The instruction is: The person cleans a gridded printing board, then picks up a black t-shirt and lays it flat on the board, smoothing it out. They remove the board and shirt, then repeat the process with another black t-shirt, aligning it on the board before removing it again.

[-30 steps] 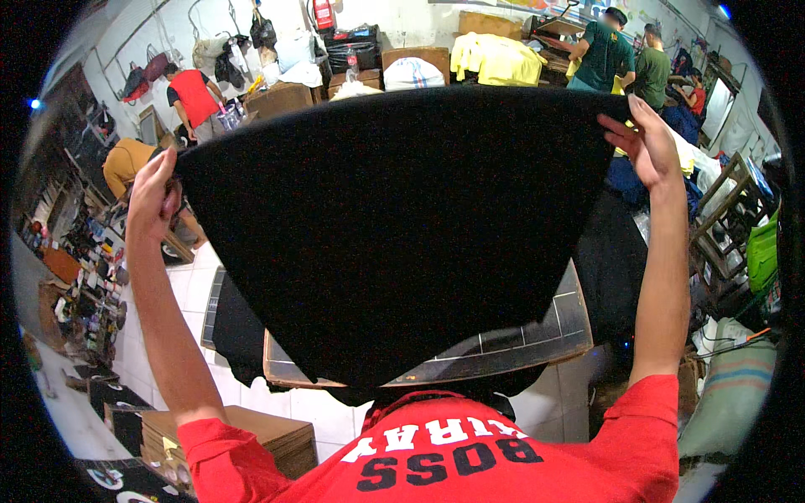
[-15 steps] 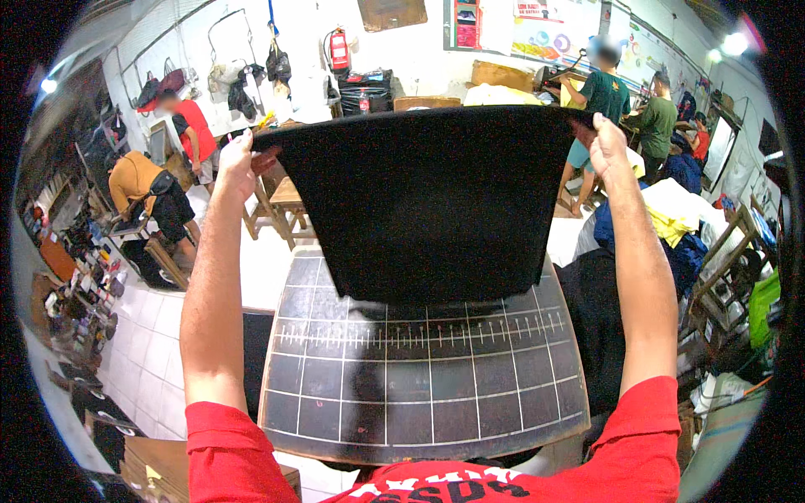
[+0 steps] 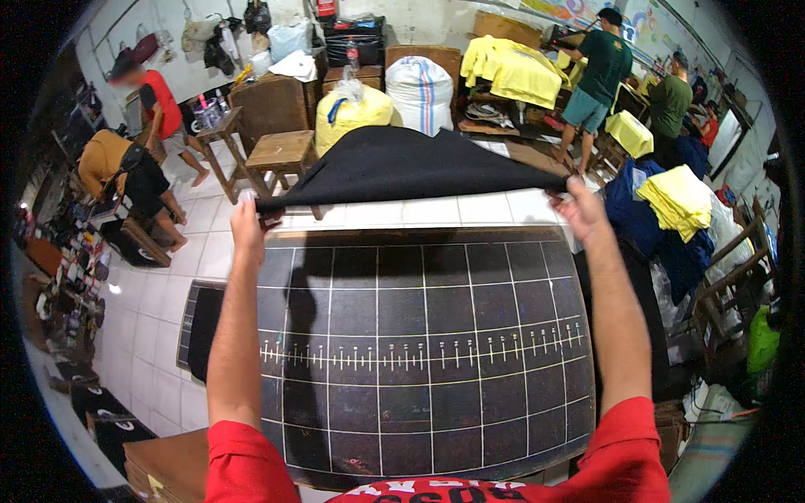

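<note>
Left hand and right hand are pinching the black cloth's opposite ends; it's arching between their gripping fingers, showing beyond the counter's far edge.

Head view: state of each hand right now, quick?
Left hand: closed, holding the black cloth at its left end.
Right hand: closed, holding the cloth's right end.
</note>
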{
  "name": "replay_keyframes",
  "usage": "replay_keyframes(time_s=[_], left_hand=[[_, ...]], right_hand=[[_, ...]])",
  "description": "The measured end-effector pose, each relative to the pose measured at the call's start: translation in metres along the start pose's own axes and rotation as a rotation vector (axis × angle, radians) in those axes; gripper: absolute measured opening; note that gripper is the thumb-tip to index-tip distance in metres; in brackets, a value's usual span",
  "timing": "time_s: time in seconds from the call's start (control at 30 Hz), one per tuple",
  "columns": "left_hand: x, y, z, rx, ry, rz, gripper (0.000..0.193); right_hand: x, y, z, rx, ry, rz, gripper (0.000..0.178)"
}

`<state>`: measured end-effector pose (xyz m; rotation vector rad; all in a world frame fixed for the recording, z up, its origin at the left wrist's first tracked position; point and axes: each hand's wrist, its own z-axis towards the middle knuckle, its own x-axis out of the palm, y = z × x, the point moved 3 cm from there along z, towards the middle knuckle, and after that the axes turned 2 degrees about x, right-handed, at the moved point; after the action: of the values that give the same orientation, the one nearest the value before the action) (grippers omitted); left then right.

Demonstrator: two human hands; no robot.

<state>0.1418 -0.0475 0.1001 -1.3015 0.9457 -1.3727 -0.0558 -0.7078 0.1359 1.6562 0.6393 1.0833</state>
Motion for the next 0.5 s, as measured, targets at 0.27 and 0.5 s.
replay_keyframes(time_s=[0.27,0.5], left_hand=[[-0.043,0.105,-0.058,-0.116,0.062,0.008,0.033],[-0.072,0.074,-0.129,-0.228,0.143,0.111,0.031]], right_hand=[[-0.054,-0.116,-0.033,0.055,-0.069,-0.522,0.031],[-0.09,-0.111,-0.102,0.074,0.007,-0.665,0.026]])
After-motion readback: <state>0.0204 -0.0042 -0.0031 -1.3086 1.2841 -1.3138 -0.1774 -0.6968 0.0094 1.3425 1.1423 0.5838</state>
